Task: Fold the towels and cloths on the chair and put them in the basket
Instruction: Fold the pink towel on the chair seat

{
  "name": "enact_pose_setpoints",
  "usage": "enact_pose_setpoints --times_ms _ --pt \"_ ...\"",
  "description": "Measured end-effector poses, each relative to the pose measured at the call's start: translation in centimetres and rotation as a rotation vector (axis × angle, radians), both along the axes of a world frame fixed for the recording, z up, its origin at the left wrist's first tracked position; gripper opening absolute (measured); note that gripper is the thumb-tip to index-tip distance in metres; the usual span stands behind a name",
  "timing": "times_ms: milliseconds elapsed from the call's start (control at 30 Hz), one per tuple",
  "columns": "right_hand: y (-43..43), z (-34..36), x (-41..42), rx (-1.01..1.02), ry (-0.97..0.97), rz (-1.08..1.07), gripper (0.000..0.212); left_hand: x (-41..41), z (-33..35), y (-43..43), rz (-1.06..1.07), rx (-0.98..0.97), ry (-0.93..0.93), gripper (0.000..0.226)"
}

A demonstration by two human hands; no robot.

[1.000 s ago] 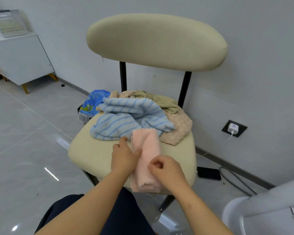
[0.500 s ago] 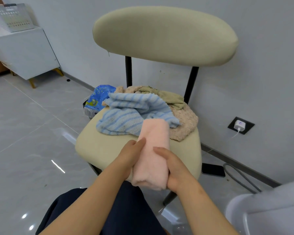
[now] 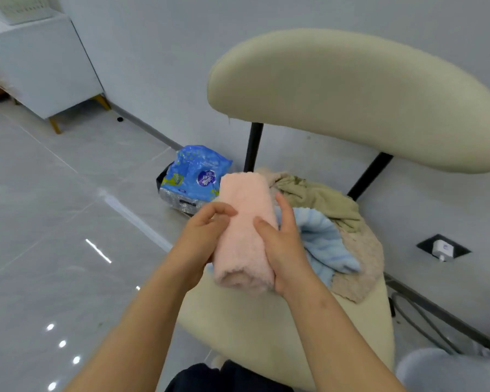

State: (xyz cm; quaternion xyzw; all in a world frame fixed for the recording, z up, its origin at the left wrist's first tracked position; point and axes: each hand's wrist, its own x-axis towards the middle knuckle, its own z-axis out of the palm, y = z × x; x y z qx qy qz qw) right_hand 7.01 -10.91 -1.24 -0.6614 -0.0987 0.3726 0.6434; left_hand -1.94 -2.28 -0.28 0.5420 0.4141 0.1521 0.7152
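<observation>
Over chair [image 3: 266,321]: pink towel roll [image 3: 244,222], lengthwise away.

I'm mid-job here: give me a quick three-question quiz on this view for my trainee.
1. True or false: the left hand and the right hand both hold the pink towel.
2. What lies on the floor beside the chair? A) blue bag B) shoe C) bucket
3. Fill in: the striped towel on the chair is ___ and white.
Key: 1 true; 2 A; 3 blue.
</observation>
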Motion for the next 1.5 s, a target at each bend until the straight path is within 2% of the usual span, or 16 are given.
enact_pose_setpoints --times_ms 167,333,500,600,733,833,1100,1200,1333,1500 --pt "2.7 7.5 -0.4 -0.036 0.100 0.139 0.047 -2.4 7.7 3.6 -0.126 -0.253 0.018 0.030" --pt "5.1 15.2 -0.3 -0.035 0.215 0.248 0.048 -4.0 15.9 7.0 -0.216 -0.270 0.054 0.068" --pt "9.4 19.2 -0.4 -0.041 0.247 0.294 0.052 -4.9 20.9 10.7 -0.301 -0.224 0.103 0.092" --pt "13.0 20.8 -0.8 -0.035 0.234 0.314 0.055 -5.7 22.3 13.8 -0.257 -0.186 0.126 0.082" --pt "18.9 22.4 -2.3 -0.045 0.234 0.381 0.068 -7.5 22.7 19.5 -0.130 -0.155 0.061 0.058" --pt "24.1 23.1 -4.3 -0.059 0.227 0.417 0.072 -9.6 22.6 24.6 -0.046 -0.185 0.010 0.050" --pt "41.5 24.8 -13.2 -0.070 0.222 0.325 0.074 -17.4 25.4 41.2 -0.067 -0.198 0.043 0.052" --pt "46.7 24.9 -15.2 -0.063 0.237 0.280 0.073 -19.0 25.5 46.8 -0.073 -0.185 0.026 0.044" --pt "52.7 24.8 -15.1 -0.018 0.300 0.259 0.071 -19.6 24.9 52.9 -0.003 -0.218 -0.002 0.050" --pt "63.1 23.9 -12.3 0.012 0.471 0.281 0.058 -18.1 24.8 63.8 -0.030 -0.194 0.048 0.054"
